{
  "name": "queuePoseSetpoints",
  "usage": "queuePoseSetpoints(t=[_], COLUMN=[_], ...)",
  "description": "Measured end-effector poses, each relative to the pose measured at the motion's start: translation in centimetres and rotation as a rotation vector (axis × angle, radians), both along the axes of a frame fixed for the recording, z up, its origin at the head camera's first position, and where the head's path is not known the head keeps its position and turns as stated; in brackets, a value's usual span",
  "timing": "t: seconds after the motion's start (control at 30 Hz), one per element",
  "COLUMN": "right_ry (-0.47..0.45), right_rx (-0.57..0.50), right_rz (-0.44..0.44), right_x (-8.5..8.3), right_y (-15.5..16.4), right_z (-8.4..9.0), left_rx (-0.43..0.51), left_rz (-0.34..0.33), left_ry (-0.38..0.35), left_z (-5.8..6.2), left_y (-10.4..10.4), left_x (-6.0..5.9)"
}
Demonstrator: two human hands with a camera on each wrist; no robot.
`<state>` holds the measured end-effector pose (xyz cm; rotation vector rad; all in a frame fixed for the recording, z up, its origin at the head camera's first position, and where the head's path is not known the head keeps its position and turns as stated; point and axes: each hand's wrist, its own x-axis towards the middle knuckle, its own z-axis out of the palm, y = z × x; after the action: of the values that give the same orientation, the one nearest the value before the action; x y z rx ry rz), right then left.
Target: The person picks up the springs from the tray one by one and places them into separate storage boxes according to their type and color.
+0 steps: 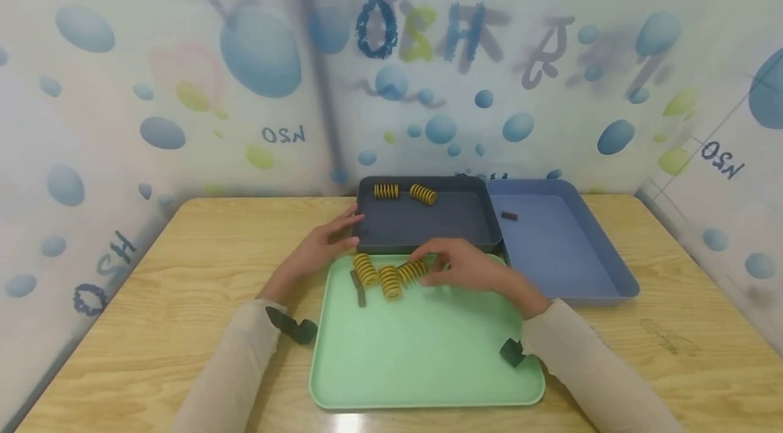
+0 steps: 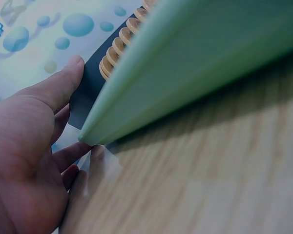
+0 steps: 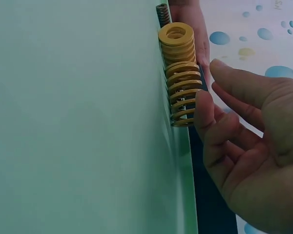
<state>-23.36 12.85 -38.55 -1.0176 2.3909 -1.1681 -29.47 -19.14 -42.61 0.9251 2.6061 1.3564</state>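
My right hand (image 1: 467, 266) hovers over the back of the green tray (image 1: 428, 351). Its fingers are loosely bent, thumb apart, with a fingertip close beside a yellow coil spring (image 3: 183, 90); whether they touch is unclear. Two more yellow springs, one at the left (image 1: 365, 270) and one in the middle (image 1: 389, 282), lie beside it. A thin dark spring (image 1: 358, 289) lies to their left. My left hand (image 1: 323, 246) is at the left side of the dark tray (image 1: 428, 222), holding nothing. In the left wrist view its fingers are spread near the green tray's corner (image 2: 88, 139).
Two yellow springs, one upright-looking coil (image 1: 386, 192) and one angled (image 1: 423, 194), lie in the dark tray. A small dark spring (image 1: 509, 215) is in the blue tray (image 1: 563, 249) at the right. The wooden table (image 1: 183, 283) meets a patterned backdrop (image 1: 245, 113).
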Motion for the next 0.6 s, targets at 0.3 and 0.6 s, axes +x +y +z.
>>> queuePoseSetpoints(t=[0.3, 0.6], right_ry=[0.003, -0.035], right_rx=[-0.007, -0.032], right_rz=[-0.006, -0.007], right_x=[-0.1, 0.0], right_y=[-0.1, 0.1], right_z=[-0.3, -1.2], left_rx=[-0.013, 0.015], left_rz=[0.008, -0.002], left_ry=[-0.003, -0.005], left_z=[0.0, -0.1], left_y=[0.0, 0.0], left_x=[0.1, 0.0])
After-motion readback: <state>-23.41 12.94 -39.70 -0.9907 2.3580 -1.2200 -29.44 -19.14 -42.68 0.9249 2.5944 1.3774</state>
